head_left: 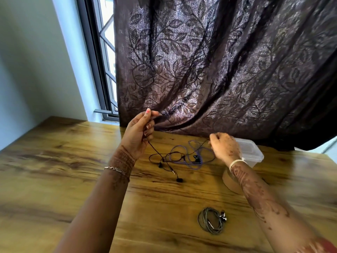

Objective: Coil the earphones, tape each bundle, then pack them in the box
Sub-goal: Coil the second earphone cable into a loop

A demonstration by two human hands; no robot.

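While one grey bundle [211, 220] lies coiled at the front of the table [54, 161], the black earphones [179, 179] and purple earphones [195, 168] lie tangled mid-table. The left hand [138, 132] and the right hand [225, 148] each pinch the black cable, stretching it out. I judge most coiling, taping and packing into the box [255, 152] are left.

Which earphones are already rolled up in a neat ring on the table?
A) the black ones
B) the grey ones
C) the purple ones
B: the grey earphones lie wound in a tidy ring on the table, while the purple earphones and the black earphones are loose and tangled together.
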